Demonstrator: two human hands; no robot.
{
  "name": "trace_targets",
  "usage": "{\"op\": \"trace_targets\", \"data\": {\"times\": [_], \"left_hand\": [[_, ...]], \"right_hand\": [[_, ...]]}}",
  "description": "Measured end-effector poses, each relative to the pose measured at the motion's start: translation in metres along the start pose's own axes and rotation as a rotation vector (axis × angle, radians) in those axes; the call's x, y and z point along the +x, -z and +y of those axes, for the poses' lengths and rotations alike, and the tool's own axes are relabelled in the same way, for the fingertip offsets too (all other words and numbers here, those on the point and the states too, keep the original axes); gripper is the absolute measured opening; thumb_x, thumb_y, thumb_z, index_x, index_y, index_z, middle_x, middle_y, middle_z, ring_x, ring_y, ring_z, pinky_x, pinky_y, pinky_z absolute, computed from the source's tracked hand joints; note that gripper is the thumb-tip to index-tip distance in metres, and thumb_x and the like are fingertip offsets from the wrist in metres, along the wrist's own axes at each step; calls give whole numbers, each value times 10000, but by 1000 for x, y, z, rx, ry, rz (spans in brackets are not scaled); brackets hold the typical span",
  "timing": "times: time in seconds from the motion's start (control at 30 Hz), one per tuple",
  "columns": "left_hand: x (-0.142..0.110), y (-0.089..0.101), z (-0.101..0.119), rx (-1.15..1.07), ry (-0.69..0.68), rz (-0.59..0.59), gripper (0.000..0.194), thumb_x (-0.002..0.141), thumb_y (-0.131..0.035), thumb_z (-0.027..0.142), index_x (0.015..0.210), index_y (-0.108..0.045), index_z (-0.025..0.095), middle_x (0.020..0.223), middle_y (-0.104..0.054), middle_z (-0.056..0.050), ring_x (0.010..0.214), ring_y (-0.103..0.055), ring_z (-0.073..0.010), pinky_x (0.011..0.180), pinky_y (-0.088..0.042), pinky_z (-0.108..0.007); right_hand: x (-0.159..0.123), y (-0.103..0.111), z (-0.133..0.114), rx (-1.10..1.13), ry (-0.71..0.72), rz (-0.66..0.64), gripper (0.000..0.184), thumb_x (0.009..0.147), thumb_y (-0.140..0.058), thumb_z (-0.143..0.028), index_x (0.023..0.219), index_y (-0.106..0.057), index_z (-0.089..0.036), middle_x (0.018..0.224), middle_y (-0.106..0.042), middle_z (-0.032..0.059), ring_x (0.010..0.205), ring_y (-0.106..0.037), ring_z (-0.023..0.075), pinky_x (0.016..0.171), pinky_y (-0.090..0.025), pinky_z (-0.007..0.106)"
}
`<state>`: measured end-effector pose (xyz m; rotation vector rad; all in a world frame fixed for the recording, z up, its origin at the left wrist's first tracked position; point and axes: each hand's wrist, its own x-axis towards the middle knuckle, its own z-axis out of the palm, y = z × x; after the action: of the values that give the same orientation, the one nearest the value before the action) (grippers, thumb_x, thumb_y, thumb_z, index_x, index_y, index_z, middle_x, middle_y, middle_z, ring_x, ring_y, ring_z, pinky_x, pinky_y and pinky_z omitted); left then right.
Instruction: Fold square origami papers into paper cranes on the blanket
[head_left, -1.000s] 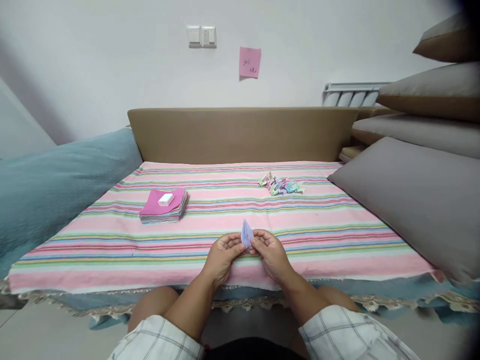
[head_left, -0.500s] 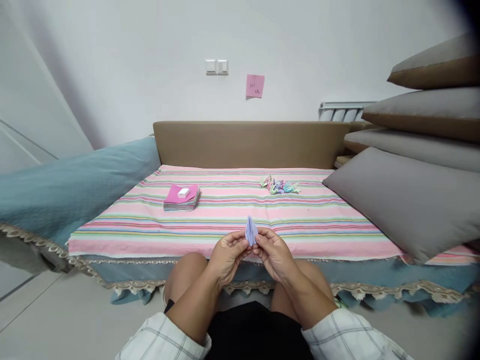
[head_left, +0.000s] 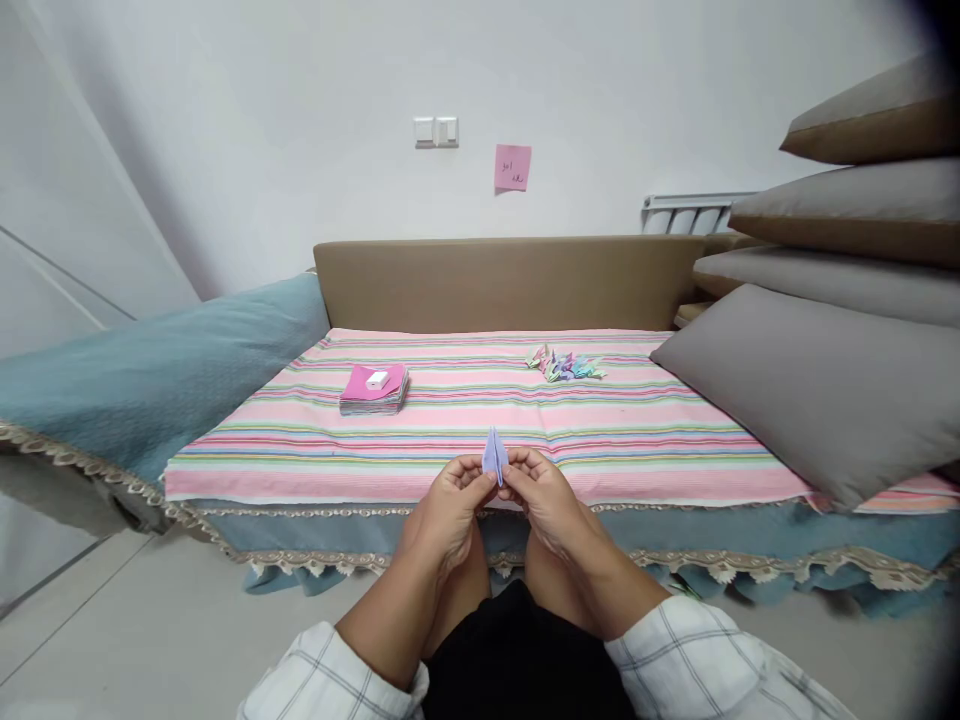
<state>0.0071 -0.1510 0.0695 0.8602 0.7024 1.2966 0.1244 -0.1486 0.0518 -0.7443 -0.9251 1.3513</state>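
Note:
A small folded piece of lilac paper (head_left: 494, 456) stands upright between my two hands, pointed at the top with a slit down its middle. My left hand (head_left: 459, 502) pinches its left side between thumb and fingers. On the other side, my right hand (head_left: 541, 497) grips the right edge the same way. Both hands are held above my lap, at the front edge of the striped cloth (head_left: 442, 445). Farther back on the cloth lies a row of small folded paper pieces (head_left: 564, 365) in green, pink, purple and blue.
Left on the cloth is a stack of paper sheets (head_left: 373, 404), pink on top, bearing a small white object (head_left: 377, 380). Grey cushions (head_left: 817, 385) pile up at the right. A blue-covered armrest (head_left: 247, 335) bounds the left, a brown backrest (head_left: 502, 285) the rear.
The folded paper has turned slightly in my fingers and its two halves now lie closer together. My knees have drawn inward, and the view has shifted a little.

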Motion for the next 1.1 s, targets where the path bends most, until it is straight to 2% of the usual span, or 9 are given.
{"op": "trace_targets", "data": {"times": [0.23, 0.43, 0.6, 0.77, 0.9, 1.0, 1.1], "left_hand": [[17, 9, -10, 55, -24, 14, 383, 509, -838, 272, 759, -580, 140, 637, -628, 24, 555, -581, -89, 595, -478, -217], [52, 14, -23, 122, -102, 91, 380, 503, -832, 284, 748, -580, 139, 634, -614, 31, 547, -553, -80, 573, -448, -200], [86, 14, -30, 173, -120, 76, 320, 554, -805, 308, 761, -629, 140, 677, -635, 11, 605, -564, -94, 621, -451, -213], [125, 9, -31, 37, -56, 46, 305, 559, -800, 363, 727, -676, 141, 799, -670, -19, 732, -595, -117, 701, -466, -235], [157, 4, -31, -85, -16, 93, 372, 492, -837, 345, 724, -633, 138, 683, -637, 12, 612, -572, -83, 626, -467, -213], [176, 8, -36, -141, -67, 164, 420, 475, -851, 286, 765, -572, 166, 659, -603, 54, 569, -560, -60, 585, -457, -187], [187, 20, -46, -119, -62, 132, 452, 496, -849, 251, 847, -574, 176, 691, -615, 48, 617, -580, -67, 617, -467, -188]], "right_hand": [[12, 3, 4, 35, -44, -12, 312, 605, -775, -381, 780, -602, -188, 730, -606, -35, 566, -527, 65, 571, -463, 198], [40, 9, 20, 72, -3, 8, 341, 581, -804, -352, 812, -612, -191, 745, -622, -30, 636, -554, 79, 626, -468, 209], [73, 19, 24, 143, -49, 92, 365, 568, -807, -370, 822, -625, -181, 742, -629, -22, 615, -557, 80, 601, -479, 212], [111, 26, 18, 155, -31, 119, 358, 564, -807, -378, 809, -633, -183, 737, -636, -22, 592, -556, 74, 572, -490, 205], [144, 29, 20, 140, -5, 125, 345, 570, -803, -376, 804, -632, -189, 718, -627, -31, 568, -543, 66, 543, -481, 191], [164, 36, 30, 109, 21, 128, 323, 598, -787, -380, 816, -637, -194, 726, -627, -32, 581, -547, 69, 555, -478, 194], [174, 48, 43, 43, -1, 124, 308, 622, -774, -391, 818, -652, -186, 697, -627, -27, 545, -521, 60, 531, -450, 185]]}}
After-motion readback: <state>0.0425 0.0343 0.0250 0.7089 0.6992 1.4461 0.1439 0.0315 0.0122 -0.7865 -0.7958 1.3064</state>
